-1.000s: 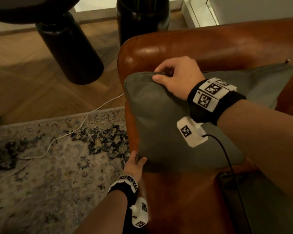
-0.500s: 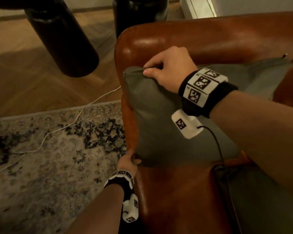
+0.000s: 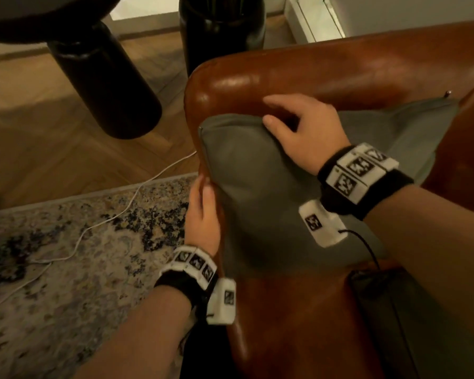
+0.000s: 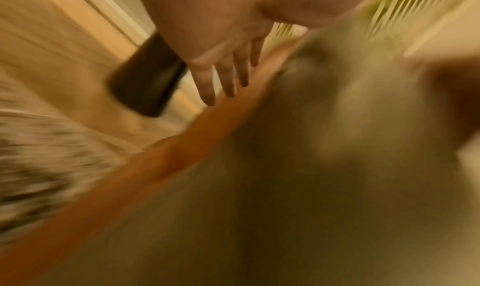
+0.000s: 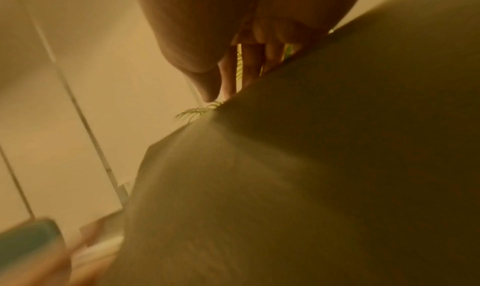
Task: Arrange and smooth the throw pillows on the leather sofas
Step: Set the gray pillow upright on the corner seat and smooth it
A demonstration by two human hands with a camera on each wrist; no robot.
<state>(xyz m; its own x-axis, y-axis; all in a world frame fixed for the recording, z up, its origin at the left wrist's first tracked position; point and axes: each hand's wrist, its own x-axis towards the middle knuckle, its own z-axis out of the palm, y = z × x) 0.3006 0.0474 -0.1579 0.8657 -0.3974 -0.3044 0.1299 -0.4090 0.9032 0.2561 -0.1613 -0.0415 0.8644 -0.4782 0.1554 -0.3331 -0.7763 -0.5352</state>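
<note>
A grey-green throw pillow (image 3: 268, 195) stands upright in the corner of the brown leather sofa (image 3: 326, 69), against its arm. My right hand (image 3: 298, 127) lies over the pillow's top edge, thumb on the front face, fingers stretched toward the sofa's back. In the right wrist view those fingers (image 5: 249, 64) reach straight past the pillow (image 5: 311, 177). My left hand (image 3: 203, 209) lies flat along the pillow's left edge, between it and the sofa's arm. The blurred left wrist view shows its fingers (image 4: 226, 80) straight and spread beside the pillow (image 4: 324, 167).
More grey pillow fabric (image 3: 400, 127) with a zip pull lies behind to the right. A dark cushion (image 3: 394, 318) sits on the seat at lower right. Left of the sofa are a patterned rug (image 3: 66, 255), a white cable (image 3: 115, 217) and two black table legs (image 3: 101, 86).
My right hand has let go its pinch on the top edge and stretched its fingers. My left hand has slid up from the pillow's lower left corner along the left edge.
</note>
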